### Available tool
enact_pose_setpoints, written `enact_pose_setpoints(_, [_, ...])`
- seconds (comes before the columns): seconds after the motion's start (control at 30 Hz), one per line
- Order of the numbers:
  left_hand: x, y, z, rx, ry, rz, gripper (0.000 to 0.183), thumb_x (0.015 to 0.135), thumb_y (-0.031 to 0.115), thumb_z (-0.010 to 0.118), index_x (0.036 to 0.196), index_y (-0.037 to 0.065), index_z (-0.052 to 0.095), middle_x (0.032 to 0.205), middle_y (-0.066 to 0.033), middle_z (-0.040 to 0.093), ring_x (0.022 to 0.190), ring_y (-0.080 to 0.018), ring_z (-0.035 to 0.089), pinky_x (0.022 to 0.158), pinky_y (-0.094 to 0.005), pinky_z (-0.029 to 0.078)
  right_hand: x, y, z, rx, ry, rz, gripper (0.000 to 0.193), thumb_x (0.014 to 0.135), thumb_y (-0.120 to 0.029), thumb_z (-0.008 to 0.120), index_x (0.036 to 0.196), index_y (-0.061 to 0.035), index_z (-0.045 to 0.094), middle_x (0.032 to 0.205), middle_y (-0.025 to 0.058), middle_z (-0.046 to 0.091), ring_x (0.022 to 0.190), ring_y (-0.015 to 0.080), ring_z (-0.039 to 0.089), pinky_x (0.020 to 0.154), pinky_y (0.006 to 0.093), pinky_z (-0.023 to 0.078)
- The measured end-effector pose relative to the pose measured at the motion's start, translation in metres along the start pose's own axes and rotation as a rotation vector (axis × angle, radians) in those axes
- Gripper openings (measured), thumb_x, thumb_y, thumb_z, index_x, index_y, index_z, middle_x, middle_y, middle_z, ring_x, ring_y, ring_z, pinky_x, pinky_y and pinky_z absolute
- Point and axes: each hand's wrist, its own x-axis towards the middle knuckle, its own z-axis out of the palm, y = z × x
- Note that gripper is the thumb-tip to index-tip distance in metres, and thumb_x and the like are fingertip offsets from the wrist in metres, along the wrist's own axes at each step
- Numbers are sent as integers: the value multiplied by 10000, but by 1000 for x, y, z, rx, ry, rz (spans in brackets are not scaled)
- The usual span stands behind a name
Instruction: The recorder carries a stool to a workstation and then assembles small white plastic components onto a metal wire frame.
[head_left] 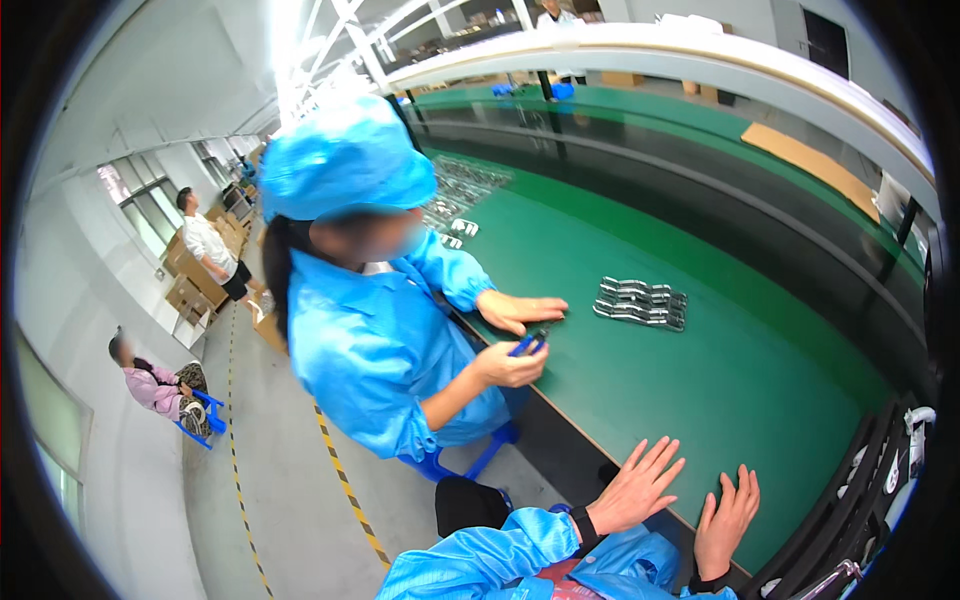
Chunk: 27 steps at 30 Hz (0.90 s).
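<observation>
- Both my bare hands are spread and hold nothing: my left hand (632,490) reaches over the near edge of the green-topped desk (600,385), fingers fanned, and my right hand (725,527) is just beside it, fingers up and parted. Whether either one touches the surface, I cannot tell.
- Ahead and to my left, a co-worker in a shiny blue cap and smock (365,330) sits at the same desk on a blue plastic stool (485,452), pinching a small blue-handled tool (524,345), the other palm held over the desk edge; those arms take up the space left of my hands.
- Along the far side of the desk runs a long glossy black band (690,185), with a flat brown cardboard strip (810,168) beyond it and a pale overhead rail (640,48) above.
- My nearest loose work is a small cluster of wavy silver-and-black parts (640,305), laid side by side on the desk straight ahead, well apart from my fingertips.
- More silver pieces (465,185) lie in rows farther off, past the co-worker.
- Close on my right, black trays (845,515) hold silver and white pieces, partly cut off by the view's rim.
- Brown cardboard boxes (190,262) stand far left by the wall; their contents are hidden.
</observation>
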Motion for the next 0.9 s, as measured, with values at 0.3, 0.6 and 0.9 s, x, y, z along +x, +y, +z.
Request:
enact_pose_setpoints(0.3, [9,-10,2,84,-133,3,671,879,421,533,1398,30,365,1506,-140,259,1401,-314,215,1122,-494,173,20,-20,-2,-90,-37,80,266,852,-53,526,1106,22,536,1324,195,427,1258,376,365,1043,485,286])
enact_pose_setpoints(0.6, [7,-13,0,42,-191,-13,681,885,447,512,1398,20,373,1512,-144,245,1408,-316,195,1128,-473,166,34,-21,0,-164,-37,49,281,910,-206,534,1138,-46,567,1276,164,500,1213,372,429,1007,490,335])
enact_pose_setpoints(0.9, [14,-18,-1,125,-179,48,748,768,486,610,1366,80,418,1483,-142,303,1385,-347,229,1115,-526,157,47,-22,25,-100,-16,63,294,925,-207,501,1138,-13,560,1263,216,497,1177,400,445,1003,499,338])
